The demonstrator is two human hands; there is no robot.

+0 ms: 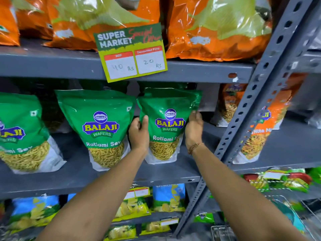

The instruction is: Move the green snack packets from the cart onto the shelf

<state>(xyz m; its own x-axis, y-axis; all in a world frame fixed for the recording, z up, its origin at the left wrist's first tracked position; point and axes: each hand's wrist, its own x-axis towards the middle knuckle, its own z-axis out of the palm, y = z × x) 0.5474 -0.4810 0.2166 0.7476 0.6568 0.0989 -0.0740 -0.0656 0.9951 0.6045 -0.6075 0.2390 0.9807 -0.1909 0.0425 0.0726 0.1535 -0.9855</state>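
Observation:
A green Balaji Ratlami Sev packet (166,119) stands upright on the grey middle shelf (78,174). My left hand (139,134) grips its left edge and my right hand (194,129) grips its right edge. A second green packet (100,126) stands just to its left, and a third green packet (19,134) stands at the far left. The wire cart (284,202) shows at the lower right, blurred, with green packets (293,181) in it.
Orange bags (217,32) fill the shelf above, behind a price card (132,53). A perforated grey upright post (251,101) rises just right of my right hand. Orange packets (260,129) stand on the neighbouring shelf. Blue and yellow packets (166,197) sit on the shelf below.

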